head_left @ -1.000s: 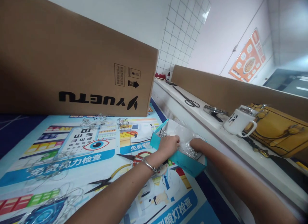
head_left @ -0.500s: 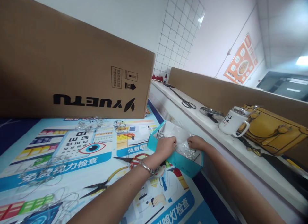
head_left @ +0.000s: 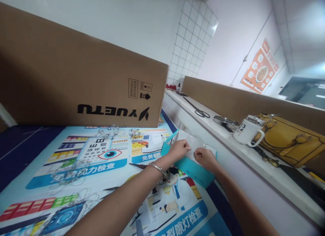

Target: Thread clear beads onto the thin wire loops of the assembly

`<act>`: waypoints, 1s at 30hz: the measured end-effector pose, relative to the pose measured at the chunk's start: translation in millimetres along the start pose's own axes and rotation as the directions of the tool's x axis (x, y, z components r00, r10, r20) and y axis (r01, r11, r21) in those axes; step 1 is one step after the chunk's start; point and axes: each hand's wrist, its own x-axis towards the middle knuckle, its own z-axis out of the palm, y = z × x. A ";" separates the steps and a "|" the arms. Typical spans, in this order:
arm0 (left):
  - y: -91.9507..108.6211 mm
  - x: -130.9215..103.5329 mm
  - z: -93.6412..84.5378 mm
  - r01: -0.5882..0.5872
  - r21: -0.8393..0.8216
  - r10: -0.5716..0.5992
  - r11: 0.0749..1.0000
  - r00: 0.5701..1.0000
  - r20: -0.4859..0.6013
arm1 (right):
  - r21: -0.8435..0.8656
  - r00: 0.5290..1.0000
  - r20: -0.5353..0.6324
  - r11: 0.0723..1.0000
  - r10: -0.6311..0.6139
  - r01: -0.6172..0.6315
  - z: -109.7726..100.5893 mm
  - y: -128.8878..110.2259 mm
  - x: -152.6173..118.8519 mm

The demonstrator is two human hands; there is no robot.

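Note:
My left hand, with a silver bangle on the wrist, is over the left part of an open turquoise box. Its fingers are closed in a pinch; what they hold is too small to name. Over the right part of the box is my right hand, fingers pinched on something small that I cannot make out. The two hands face each other with a small gap. Clear plastic shows at the back of the box. Dark scissor blades stick out beyond my left forearm.
A large cardboard box stands at the back left. Tangled clear wire lies on the printed mat. Along the right, a white ledge holds scissors, a white mug and a yellow bag.
Both hands have lifted slightly and their pinched fingertips have come nearer each other over the box. The view has shifted, and my left forearm now covers more of the scissors.

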 end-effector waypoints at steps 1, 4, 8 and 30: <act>-2.1 -5.5 -7.0 0.010 -0.046 -0.009 0.999 1.000 0.004 | 0.061 1.000 -0.007 0.998 -0.016 0.017 2.8 -9.7 -2.1; -14.2 -34.2 -34.6 0.054 -0.174 -0.050 0.983 0.998 0.025 | 0.240 0.995 0.011 0.966 -0.098 0.092 16.2 -44.7 -7.6; -37.8 -91.5 -79.4 0.141 -0.282 -0.134 0.949 0.990 0.042 | 0.446 0.958 0.083 0.870 -0.274 0.210 40.9 -99.8 -12.0; -122.8 -227.2 -143.0 0.315 -0.451 -0.439 0.835 0.876 -0.202 | 0.118 0.799 0.126 0.808 -0.588 0.577 124.9 -214.8 15.5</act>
